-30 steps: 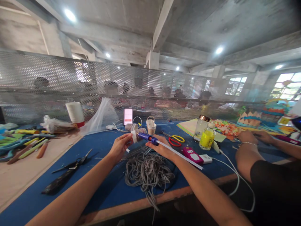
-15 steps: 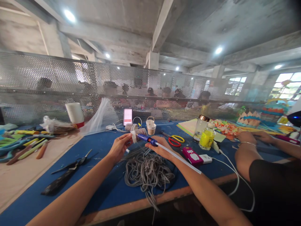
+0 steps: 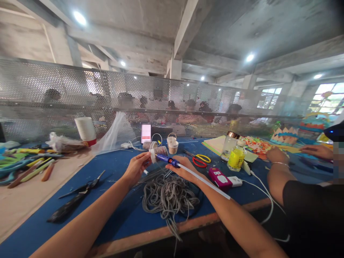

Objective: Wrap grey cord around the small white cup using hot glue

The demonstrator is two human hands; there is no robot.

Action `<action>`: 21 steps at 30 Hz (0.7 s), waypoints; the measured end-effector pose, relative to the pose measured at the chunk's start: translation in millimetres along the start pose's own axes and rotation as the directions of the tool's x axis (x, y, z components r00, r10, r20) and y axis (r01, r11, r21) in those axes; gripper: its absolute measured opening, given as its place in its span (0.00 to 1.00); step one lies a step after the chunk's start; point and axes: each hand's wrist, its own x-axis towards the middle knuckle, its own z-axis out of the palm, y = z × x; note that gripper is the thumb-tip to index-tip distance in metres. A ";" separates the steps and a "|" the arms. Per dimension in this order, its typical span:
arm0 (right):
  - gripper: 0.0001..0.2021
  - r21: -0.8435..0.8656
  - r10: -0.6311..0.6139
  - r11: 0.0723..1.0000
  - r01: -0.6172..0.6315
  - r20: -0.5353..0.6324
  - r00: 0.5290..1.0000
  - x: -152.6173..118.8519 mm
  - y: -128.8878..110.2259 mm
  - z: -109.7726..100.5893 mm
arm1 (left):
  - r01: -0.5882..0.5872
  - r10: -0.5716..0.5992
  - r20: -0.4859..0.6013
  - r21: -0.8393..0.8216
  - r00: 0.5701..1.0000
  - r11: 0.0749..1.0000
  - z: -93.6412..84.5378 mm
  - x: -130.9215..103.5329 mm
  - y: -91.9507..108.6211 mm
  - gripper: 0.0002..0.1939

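My right hand point(image 3: 185, 167) grips a blue glue gun point(image 3: 167, 159), with a long white glue stick point(image 3: 205, 182) sticking out of its back along my forearm. My left hand point(image 3: 136, 165) pinches a small whitish, band-like piece point(image 3: 153, 156) at the gun's nozzle. Whether nozzle and piece touch is hard to make out. Just behind them is a roll of greyish-brown cord point(image 3: 162, 150), partly hidden. Below my hands a loose heap of grey cord point(image 3: 170, 195) lies on the blue mat point(image 3: 115, 204), some strands hanging over the table's front edge.
Black-handled scissors point(image 3: 77, 199) lie left, red-and-yellow scissors point(image 3: 201, 160) right. A phone point(image 3: 146, 133) and a small basket point(image 3: 172, 145) stand behind. Rightward are a yellow bottle point(image 3: 236, 157), a glass jar point(image 3: 228, 145), a magenta power bank point(image 3: 219, 178) with a cable, and a co-worker's arm point(image 3: 279, 177).
My hands stay almost in place, the glue gun shifting very slightly. At the right, the co-worker's hands have moved apart and the head leans further into view.
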 end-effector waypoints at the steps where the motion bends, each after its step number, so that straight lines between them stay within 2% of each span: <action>1: 0.16 -0.004 0.001 1.000 -0.001 0.003 1.000 -0.2 -0.3 -0.2 | -0.002 0.002 -0.003 0.000 1.000 1.000 0.4 -0.3 0.4 0.14; 21: 0.14 0.016 0.010 1.000 -0.009 -0.039 0.999 -1.7 5.2 3.7 | -0.084 0.082 0.025 0.115 0.996 0.990 0.3 -0.2 -1.9 0.16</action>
